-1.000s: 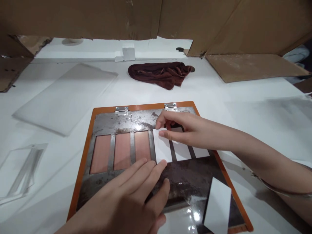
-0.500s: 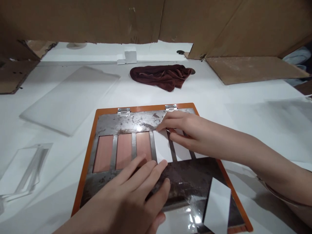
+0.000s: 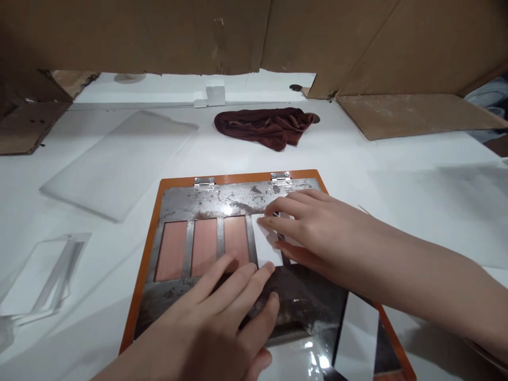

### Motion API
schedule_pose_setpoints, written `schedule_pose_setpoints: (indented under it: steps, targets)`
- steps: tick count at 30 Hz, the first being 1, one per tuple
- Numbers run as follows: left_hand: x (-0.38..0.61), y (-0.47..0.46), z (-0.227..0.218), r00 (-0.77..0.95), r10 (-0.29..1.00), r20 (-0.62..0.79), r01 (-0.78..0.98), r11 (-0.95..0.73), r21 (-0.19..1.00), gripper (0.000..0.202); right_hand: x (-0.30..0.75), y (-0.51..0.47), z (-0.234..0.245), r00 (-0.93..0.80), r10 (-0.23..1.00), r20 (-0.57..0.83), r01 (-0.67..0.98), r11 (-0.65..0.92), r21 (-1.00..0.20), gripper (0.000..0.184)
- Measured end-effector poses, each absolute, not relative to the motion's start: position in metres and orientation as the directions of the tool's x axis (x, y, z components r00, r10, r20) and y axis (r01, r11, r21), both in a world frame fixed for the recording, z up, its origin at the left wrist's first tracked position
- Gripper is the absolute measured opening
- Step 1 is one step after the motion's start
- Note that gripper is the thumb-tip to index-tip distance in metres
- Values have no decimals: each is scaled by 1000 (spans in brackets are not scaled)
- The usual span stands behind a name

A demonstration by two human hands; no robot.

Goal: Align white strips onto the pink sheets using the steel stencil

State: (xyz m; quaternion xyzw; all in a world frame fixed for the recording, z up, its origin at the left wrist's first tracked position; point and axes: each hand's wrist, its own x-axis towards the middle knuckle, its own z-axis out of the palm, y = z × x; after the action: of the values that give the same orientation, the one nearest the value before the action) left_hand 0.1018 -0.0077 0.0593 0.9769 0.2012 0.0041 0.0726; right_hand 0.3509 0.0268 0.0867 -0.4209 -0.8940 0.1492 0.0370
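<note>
An orange board [image 3: 146, 254] carries a hinged, stained metal stencil plate [image 3: 210, 200] with several upright slots. Three left slots [image 3: 204, 246] show bare copper-pink backing. A white card [image 3: 266, 247] fills the slot to their right. My left hand [image 3: 216, 323] lies flat on the plate's lower part, fingers stretched out, fingertips at the card's bottom edge. My right hand [image 3: 313, 233] rests fingers-down over the right-hand slots, fingertips pressing the white card's top. A loose white card [image 3: 357, 338] lies on the plate's lower right corner.
A dark red cloth [image 3: 265, 126] lies bunched at the back. A frosted sheet [image 3: 119, 159] rests at left, and a clear acrylic piece [image 3: 43, 275] nearer the left edge. Cardboard walls [image 3: 198, 32] rise behind, and a cardboard flap [image 3: 413, 114] lies at right.
My right hand has slid down and flattened over the right-hand slots, covering the white cards there. My left hand has stayed put on the plate.
</note>
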Motion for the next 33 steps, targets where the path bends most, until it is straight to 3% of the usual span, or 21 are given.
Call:
schedule_pose_setpoints:
  steps: [15, 27, 33]
  targets:
    - [100, -9, 57, 912, 408, -42, 409, -895, 179, 46, 345, 28, 82, -644, 765, -22, 750, 626, -213, 20]
    - [102, -8, 60, 914, 405, -22, 403, -901, 162, 44, 345, 29, 86, -613, 787, -76, 773, 576, -266, 22]
    - [101, -11, 59, 891, 452, 48, 441, -885, 146, 40, 353, 32, 79, -613, 787, -69, 753, 556, -351, 26]
